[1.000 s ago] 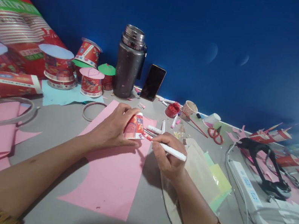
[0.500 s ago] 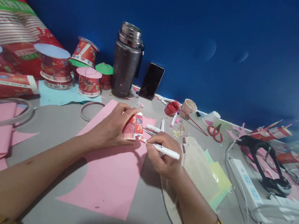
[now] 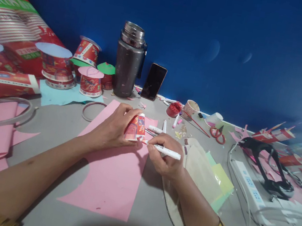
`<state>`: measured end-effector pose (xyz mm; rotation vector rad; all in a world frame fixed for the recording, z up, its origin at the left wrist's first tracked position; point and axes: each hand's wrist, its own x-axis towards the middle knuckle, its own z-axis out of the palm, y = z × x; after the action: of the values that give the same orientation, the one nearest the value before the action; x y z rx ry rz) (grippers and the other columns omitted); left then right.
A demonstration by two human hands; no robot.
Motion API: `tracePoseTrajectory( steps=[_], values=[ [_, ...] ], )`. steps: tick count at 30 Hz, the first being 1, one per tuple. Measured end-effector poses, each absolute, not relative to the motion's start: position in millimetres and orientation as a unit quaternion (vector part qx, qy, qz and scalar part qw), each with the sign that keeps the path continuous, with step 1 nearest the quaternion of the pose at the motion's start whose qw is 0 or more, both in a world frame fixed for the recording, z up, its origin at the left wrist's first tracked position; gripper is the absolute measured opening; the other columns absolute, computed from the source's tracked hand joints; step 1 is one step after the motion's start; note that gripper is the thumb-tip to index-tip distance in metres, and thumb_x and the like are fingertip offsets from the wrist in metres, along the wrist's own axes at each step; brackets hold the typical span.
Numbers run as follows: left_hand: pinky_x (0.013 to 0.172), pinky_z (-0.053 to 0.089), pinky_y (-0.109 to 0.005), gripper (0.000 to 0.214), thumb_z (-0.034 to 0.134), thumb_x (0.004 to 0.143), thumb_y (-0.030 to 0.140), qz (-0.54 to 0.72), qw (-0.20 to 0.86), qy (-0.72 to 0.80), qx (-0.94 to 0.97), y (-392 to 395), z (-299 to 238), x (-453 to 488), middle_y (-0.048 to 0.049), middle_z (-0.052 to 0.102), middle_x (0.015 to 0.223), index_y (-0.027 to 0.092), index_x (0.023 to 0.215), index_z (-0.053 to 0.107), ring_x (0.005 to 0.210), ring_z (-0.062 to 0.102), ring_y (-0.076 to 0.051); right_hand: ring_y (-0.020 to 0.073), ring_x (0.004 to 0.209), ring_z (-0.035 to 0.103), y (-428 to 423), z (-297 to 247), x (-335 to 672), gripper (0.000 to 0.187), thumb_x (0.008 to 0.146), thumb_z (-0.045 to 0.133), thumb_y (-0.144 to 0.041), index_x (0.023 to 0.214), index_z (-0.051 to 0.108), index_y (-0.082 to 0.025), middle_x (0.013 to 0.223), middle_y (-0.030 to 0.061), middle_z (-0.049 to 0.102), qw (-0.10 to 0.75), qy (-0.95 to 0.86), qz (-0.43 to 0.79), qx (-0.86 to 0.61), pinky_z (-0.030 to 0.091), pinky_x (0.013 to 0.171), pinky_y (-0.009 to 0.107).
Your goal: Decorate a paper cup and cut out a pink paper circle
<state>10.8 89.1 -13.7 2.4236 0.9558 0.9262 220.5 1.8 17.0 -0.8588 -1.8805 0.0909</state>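
Note:
In the middle of the view, my left hand (image 3: 116, 128) is closed around a red and white printed paper cup (image 3: 137, 128), with thumb and fingers on its side. My right hand (image 3: 165, 156) grips a white marker pen (image 3: 168, 152) like a pencil. The pen's red tip meets or nearly meets the lower white edge of the cup. Beneath both lies a sheet of pink paper (image 3: 110, 183) with curved cut-outs. Another white marker (image 3: 155, 129) rests just beyond my right hand.
Behind stand a dark steel flask (image 3: 128, 66) and a propped phone (image 3: 154, 82). Decorated paper cups (image 3: 90, 85) fill the left. To the right are red-handled scissors (image 3: 217, 135), a beige cloth (image 3: 198, 175), a white power strip (image 3: 250, 187) and a black headset-like frame (image 3: 268, 163).
Hardly anything differs. The pen tip has shifted very slightly left along the cup's edge, and the whole view has moved a little. Both hands keep their hold.

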Motion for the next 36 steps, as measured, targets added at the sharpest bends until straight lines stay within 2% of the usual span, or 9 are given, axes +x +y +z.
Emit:
tracePoseTrajectory(
  steps=[9, 16, 23, 28, 36],
  values=[
    [0.110, 0.048, -0.056, 0.100, 0.090, 0.069, 0.058, 0.337, 0.168, 0.337, 0.863, 91.5, -17.9, 10.8, -0.0144, 0.045, 0.131, 0.023, 0.150, 0.043, 0.128, 0.049, -0.038, 0.0149, 0.058, 0.064, 1.5, 16.6, 222.4, 0.011, 0.092, 0.061, -0.015, 0.084, 0.066, -0.020, 0.070, 0.0013, 0.070, 0.521, -0.767, 0.041, -0.373, 0.050, 0.058, 0.027],
    [0.110, 0.048, -0.054, 0.098, 0.087, 0.072, 0.061, 0.327, 0.191, 0.342, 0.860, 89.7, -13.6, 11.4, -0.0138, 0.044, 0.131, 0.023, 0.150, 0.043, 0.127, 0.050, -0.037, 0.0151, 0.060, 0.065, 1.9, 15.7, 223.1, 0.012, 0.094, 0.061, -0.017, 0.083, 0.067, -0.021, 0.071, 0.0021, 0.072, 0.507, -0.770, 0.040, -0.387, 0.051, 0.059, 0.027],
    [0.112, 0.047, -0.057, 0.099, 0.090, 0.069, 0.056, 0.331, 0.183, 0.343, 0.860, 91.2, -16.1, 11.2, -0.0134, 0.045, 0.132, 0.026, 0.151, 0.043, 0.130, 0.049, -0.039, 0.0143, 0.057, 0.064, 1.4, 16.9, 223.0, 0.012, 0.092, 0.061, -0.017, 0.082, 0.066, -0.021, 0.068, 0.0010, 0.071, 0.514, -0.766, 0.044, -0.383, 0.051, 0.057, 0.027],
    [0.111, 0.047, -0.056, 0.097, 0.088, 0.071, 0.059, 0.333, 0.179, 0.343, 0.860, 91.2, -16.5, 10.9, -0.0131, 0.045, 0.131, 0.026, 0.150, 0.043, 0.128, 0.050, -0.038, 0.0149, 0.059, 0.066, 1.7, 17.2, 223.2, 0.010, 0.091, 0.061, -0.016, 0.084, 0.067, -0.021, 0.069, 0.0006, 0.071, 0.521, -0.762, 0.034, -0.384, 0.055, 0.061, 0.028],
    [0.112, 0.047, -0.057, 0.098, 0.088, 0.070, 0.061, 0.332, 0.184, 0.340, 0.860, 90.3, -14.6, 10.7, -0.0135, 0.046, 0.130, 0.026, 0.150, 0.044, 0.129, 0.050, -0.038, 0.0147, 0.059, 0.065, 1.7, 16.3, 223.4, 0.011, 0.092, 0.061, -0.018, 0.083, 0.067, -0.021, 0.070, 0.0017, 0.072, 0.509, -0.765, 0.043, -0.392, 0.052, 0.057, 0.028]
  ],
)
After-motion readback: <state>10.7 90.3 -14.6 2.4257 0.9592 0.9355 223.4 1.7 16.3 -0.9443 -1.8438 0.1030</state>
